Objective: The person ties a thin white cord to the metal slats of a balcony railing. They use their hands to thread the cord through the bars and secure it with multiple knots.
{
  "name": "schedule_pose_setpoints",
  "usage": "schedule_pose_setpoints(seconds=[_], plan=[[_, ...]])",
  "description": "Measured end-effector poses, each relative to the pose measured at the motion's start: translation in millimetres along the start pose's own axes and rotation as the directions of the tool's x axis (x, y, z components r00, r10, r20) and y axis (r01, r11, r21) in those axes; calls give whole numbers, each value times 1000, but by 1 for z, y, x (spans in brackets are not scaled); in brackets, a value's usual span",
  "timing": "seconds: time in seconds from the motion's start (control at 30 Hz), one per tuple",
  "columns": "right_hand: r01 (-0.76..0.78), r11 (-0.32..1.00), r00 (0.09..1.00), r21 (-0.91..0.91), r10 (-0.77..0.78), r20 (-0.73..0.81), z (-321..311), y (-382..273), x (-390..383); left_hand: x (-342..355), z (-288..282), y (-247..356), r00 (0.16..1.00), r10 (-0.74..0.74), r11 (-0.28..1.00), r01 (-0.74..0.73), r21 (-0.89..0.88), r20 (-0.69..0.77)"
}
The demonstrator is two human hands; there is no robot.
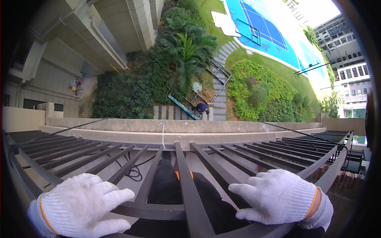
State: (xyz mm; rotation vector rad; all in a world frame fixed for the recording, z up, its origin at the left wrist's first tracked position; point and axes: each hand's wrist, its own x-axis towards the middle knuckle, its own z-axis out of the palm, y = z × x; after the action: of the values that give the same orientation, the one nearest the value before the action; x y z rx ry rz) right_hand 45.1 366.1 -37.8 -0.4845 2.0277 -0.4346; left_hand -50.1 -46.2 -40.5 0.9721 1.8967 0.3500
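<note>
My left hand [81, 204], in a white knitted glove with an orange cuff band, rests on the dark metal railing [154, 211]. Its fingers are stretched out and the thumb stands apart. My right hand [278, 198], gloved alike, lies on the railing's right part, fingers loosely extended and thumb apart. Neither hand lifts a loose object. Below the railing's bars show my dark-clothed legs [168, 182] and an orange patch. Far below, a person in dark clothing [201, 107] bends beside a large metal frame [183, 106] lying on the paving.
A concrete ledge [222, 126] runs beyond the railing. A black cable [135, 171] coils behind the bars, and a thin white cord [163, 137] hangs over the ledge. Down below are a palm [186, 59], shrubs [258, 87], a slab path [219, 85] and a blue sports court [258, 23].
</note>
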Motion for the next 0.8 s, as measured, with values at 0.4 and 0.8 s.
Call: schedule_pose_setpoints(seconds=[0.4,0.8], plan=[[-1,1000,1000,5,1,18,-2,2,2,0,-4,-2,998,-24,1000,24,-4,63],[-1,1000,1000,-5,1,14,-2,1,2,-1,-2,-2,999,-22,1000,21,4,47]])
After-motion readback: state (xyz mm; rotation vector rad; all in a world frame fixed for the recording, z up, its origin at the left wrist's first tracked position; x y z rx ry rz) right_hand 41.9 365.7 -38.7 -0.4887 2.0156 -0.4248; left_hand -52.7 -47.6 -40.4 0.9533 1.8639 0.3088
